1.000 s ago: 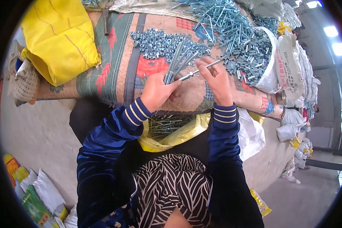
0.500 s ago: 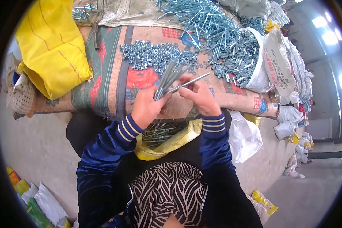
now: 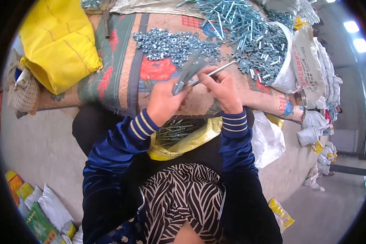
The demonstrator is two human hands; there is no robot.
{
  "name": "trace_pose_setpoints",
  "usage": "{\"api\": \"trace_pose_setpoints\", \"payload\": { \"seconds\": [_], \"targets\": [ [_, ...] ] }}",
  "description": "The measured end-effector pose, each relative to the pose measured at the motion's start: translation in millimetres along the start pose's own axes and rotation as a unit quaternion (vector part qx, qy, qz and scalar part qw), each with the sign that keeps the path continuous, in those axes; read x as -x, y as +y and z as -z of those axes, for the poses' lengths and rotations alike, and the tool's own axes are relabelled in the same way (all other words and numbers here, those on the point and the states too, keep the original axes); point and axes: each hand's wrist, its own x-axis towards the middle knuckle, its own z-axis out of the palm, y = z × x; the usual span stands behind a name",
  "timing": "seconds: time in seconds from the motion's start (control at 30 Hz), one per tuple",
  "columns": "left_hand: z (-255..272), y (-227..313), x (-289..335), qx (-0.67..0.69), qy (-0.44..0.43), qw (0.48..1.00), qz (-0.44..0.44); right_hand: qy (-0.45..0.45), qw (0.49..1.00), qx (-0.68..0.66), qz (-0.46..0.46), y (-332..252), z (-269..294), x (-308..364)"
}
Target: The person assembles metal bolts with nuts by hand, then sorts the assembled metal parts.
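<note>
My left hand (image 3: 162,101) is closed round a bundle of slim grey metal rods (image 3: 189,72), which point up and away and are blurred at their tips. Between the thumb and fingers of my right hand (image 3: 226,92) is a single thin metal rod (image 3: 223,68), slanting up to the right. Its lower end meets the fingers of my left hand; whether a nut sits on it I cannot make out. Just beyond both hands, a heap of small hex nuts (image 3: 162,44) lies on the patterned padded cover (image 3: 126,73). Below them, a yellow bag (image 3: 183,149) in my lap holds several rod-like metal pieces (image 3: 175,132).
Short metal tubes (image 3: 268,61) spill from a white sack (image 3: 286,77) at the right, beside a big pile of long bolts (image 3: 232,18). A large yellow sack (image 3: 61,44) stands at the left. A dark metal bar (image 3: 106,24) lies near it. Filled bags (image 3: 55,207) sit on the floor.
The view has shifted slightly, so the table appears higher and further right. Both hands keep their hold; the rod in my right hand is at much the same slant, and the bundle is more blurred.
</note>
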Motion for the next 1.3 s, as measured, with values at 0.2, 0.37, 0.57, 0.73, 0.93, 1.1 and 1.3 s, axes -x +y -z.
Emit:
{"api": "trace_pose_setpoints", "payload": {
  "seconds": [0.2,0.37,0.57,0.73,0.93,1.1,1.3],
  "targets": [
    [27.6,1.5,-10.4,0.071,-0.058,0.988,0.122,-0.123,0.953,0.260,0.089,16.8,19.8,11.2],
    [32.6,8.4,-12.8,0.170,-0.100,0.960,0.197,0.294,0.859,0.419,0.023,40.8,139.3,-38.2],
    [32.0,3.7,-13.4,0.218,-0.107,0.946,0.215,0.308,0.719,0.618,0.075,53.4,170.7,-84.3],
    [35.4,2.0,-12.9,0.256,-0.116,0.931,0.234,0.193,0.921,0.318,0.113,34.6,144.1,-59.6],
    [29.6,-3.6,-10.5,0.242,-0.147,0.923,0.261,0.046,0.995,0.062,0.066,-1.3,62.5,-20.6],
    [30.2,3.1,-7.3,0.222,-0.165,0.930,0.243,0.043,0.958,0.214,0.184,-8.8,50.2,-15.1],
    [34.1,4.9,-2.3,0.157,-0.202,0.939,0.231,-0.157,0.888,0.356,0.243,-30.0,36.4,-6.2]
  ]
}}
